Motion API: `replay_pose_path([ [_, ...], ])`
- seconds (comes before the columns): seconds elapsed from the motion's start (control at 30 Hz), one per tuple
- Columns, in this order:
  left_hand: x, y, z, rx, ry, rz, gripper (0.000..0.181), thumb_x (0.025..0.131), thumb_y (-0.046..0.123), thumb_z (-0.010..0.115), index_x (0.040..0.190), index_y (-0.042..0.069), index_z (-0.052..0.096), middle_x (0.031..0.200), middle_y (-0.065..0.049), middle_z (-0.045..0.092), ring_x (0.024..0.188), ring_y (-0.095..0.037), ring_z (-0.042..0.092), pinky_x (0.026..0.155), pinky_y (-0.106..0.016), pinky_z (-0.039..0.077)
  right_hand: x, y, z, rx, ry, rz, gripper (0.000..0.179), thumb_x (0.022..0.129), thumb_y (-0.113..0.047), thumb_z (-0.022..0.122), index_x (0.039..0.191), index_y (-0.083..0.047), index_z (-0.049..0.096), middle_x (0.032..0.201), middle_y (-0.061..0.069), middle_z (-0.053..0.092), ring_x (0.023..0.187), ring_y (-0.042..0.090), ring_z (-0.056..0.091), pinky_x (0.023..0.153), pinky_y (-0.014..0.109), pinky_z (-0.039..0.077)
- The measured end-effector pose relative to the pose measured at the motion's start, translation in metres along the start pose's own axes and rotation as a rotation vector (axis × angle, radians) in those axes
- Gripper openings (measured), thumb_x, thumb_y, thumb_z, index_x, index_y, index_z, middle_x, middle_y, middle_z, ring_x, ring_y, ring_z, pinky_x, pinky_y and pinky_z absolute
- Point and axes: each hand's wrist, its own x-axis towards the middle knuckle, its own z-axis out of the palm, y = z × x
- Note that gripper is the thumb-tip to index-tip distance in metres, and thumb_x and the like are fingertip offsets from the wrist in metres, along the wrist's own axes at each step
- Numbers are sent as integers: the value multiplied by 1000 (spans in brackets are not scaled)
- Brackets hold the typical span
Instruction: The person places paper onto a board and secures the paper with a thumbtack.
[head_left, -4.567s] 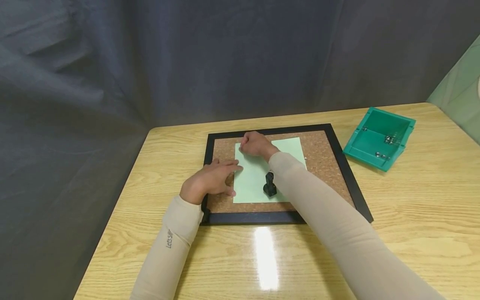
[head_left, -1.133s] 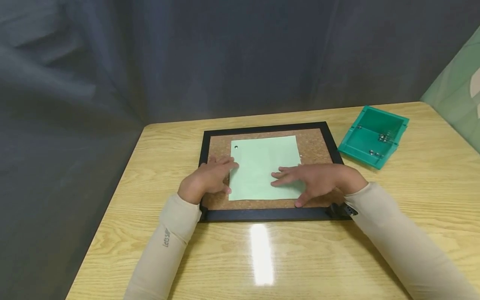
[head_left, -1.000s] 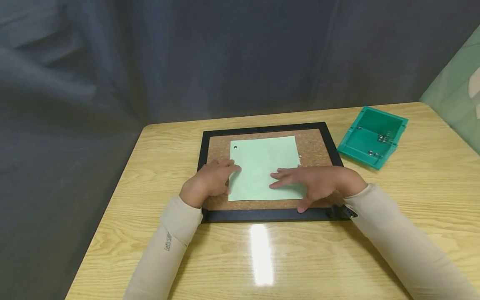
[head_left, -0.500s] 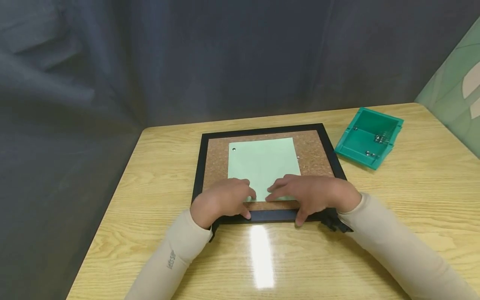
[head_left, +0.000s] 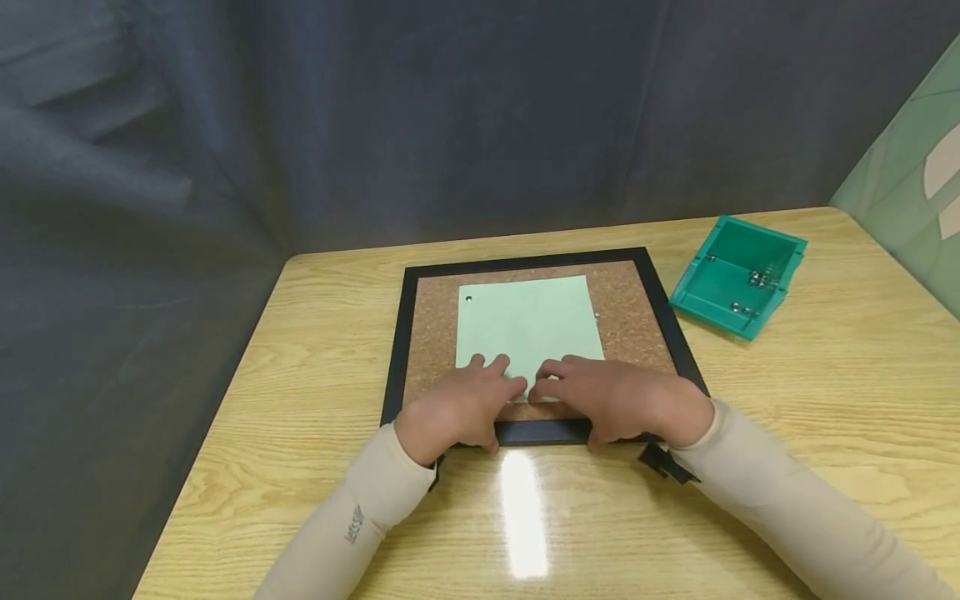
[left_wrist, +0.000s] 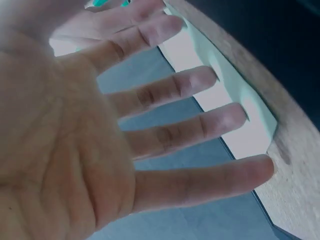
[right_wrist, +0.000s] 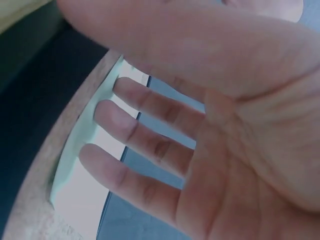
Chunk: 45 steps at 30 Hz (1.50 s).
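Note:
A pale green sheet of paper [head_left: 525, 321] lies on a black-framed cork board [head_left: 633, 304]. Its upper left corner bears a small shiny pin [head_left: 468, 298]. My left hand [head_left: 461, 408] rests on the sheet's lower part, fingers spread; in the left wrist view the fingers [left_wrist: 200, 82] look nearly straight, tips against paper and cork. Close beside it, my right hand [head_left: 626, 400] touches the lower part of the paper with its fingertips. Those fingers [right_wrist: 122, 127] are apart and fairly straight in the right wrist view. Both thumbs lie by the board's front frame. Neither palm holds anything.
Right of the board stands a green open bin [head_left: 738, 275] with several small shiny pieces inside. A tiny pale speck [head_left: 597, 316] shows beside the paper's right edge. A dark curtain [head_left: 480, 117] hangs behind the wooden table [head_left: 330, 308].
Earlier, my right hand was at the paper's upper left corner, where the pin now shows. Both hands have since come to the lower part; my left hand slid down and right.

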Motion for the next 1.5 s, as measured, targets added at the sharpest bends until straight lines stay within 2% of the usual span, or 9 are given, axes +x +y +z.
replay_pose_path([
  [0.13,1,-9,1,-6,22,21,53,79,31,86,124,25,58,122,-2,49,103,-24,49,71,-30,49,2,3,0,-2,28,-28,74,72,-3,86,137,-19,55,136,-1,50,120,20,51,93,38,52],
  [0.3,2,-16,3,-26,52,-1,39,85,23,79,116,23,57,117,-3,49,99,-23,47,73,-32,46,4,8,3,-14,67,-32,67,79,-6,81,140,-18,55,140,1,51,124,21,50,96,40,52],
  [0.53,6,-20,4,-47,69,-22,41,87,20,76,123,23,55,119,-3,48,102,-24,47,73,-33,47,5,14,1,-42,69,-16,66,83,-6,78,144,-21,54,144,2,51,130,25,49,99,43,52],
  [0.73,8,-24,4,-67,78,-34,43,88,23,77,124,23,55,119,-3,48,101,-22,47,75,-34,48,8,19,2,-74,106,-29,66,84,-6,78,144,-19,54,145,5,52,131,28,50,100,45,52],
  [1.0,10,-31,5,-69,93,-49,52,86,16,79,131,21,53,126,-5,50,108,-25,50,84,-36,51,12,23,4,-102,139,-4,63,89,-7,73,147,-16,51,154,6,47,138,30,46,104,44,49],
  [1.23,12,-39,7,-74,127,-53,54,86,17,79,134,19,57,124,-3,58,115,-21,58,94,-34,52,14,28,7,-110,162,17,60,96,-6,64,152,-17,44,158,6,41,142,30,45,105,44,49],
  [1.33,13,-41,6,-86,114,-68,57,88,17,76,141,19,54,139,-5,55,127,-23,55,102,-37,50,14,29,7,-92,157,19,58,99,-6,59,154,-15,41,160,8,37,144,31,42,106,45,48],
  [1.4,14,-42,6,-100,91,-88,61,92,18,72,148,21,48,153,-6,46,139,-26,47,110,-42,45,14,30,8,-80,148,21,58,101,-7,56,155,-14,37,162,9,34,146,32,38,107,47,46],
  [1.5,15,-41,5,-120,54,-109,66,97,19,66,156,22,36,165,-7,27,151,-30,30,118,-46,36,13,32,8,-51,133,42,57,103,-8,52,157,-14,33,165,8,28,149,32,33,107,49,46],
])
